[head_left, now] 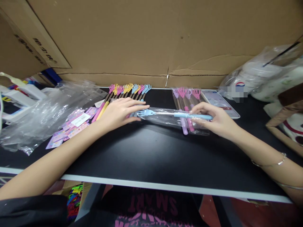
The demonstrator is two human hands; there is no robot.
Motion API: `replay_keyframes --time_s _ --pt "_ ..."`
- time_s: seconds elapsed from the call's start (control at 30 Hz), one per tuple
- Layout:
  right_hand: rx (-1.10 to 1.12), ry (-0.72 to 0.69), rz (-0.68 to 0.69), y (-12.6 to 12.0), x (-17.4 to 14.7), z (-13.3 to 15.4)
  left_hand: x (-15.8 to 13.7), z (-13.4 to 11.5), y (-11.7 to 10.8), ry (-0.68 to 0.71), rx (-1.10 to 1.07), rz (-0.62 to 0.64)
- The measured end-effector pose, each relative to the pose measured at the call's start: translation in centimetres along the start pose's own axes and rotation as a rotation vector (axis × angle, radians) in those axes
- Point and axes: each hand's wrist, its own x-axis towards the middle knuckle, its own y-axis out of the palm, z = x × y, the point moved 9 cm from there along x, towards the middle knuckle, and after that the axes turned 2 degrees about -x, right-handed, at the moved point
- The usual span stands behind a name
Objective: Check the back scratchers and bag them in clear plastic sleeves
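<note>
A light-blue back scratcher point(193, 116) with a hand-shaped head lies inside a clear plastic sleeve point(163, 111), level above the black tabletop. My right hand point(214, 118) is closed round its handle. At the scratcher's head, my left hand point(123, 110) has its fingers stretched out and apart, near or touching the sleeve's end. Beneath and behind that hand lies a row of several back scratchers point(127, 90) in pink, yellow and blue, partly hidden. Under the held one, several pink and purple bagged back scratchers point(184, 121) lie side by side.
Clear plastic sleeves point(54, 107) are heaped at the left, with printed cards point(68, 129) beside them. A phone point(220, 102) lies at the back right, near a bagged cup point(251, 75). Cardboard point(151, 37) walls the back. Below the table edge sits a box of colourful pieces point(75, 200).
</note>
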Motion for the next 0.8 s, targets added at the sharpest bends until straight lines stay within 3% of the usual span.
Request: replay_keyframes --time_s 0.57,0.8 --pt "0.003 -0.017 0.030 0.6 0.0 0.7 0.2 0.9 0.1 -0.187 -0.346 -0.057" --pt "0.012 0.015 0.042 0.8 -0.2 0.6 0.1 1.1 0.1 -0.213 -0.392 -0.079"
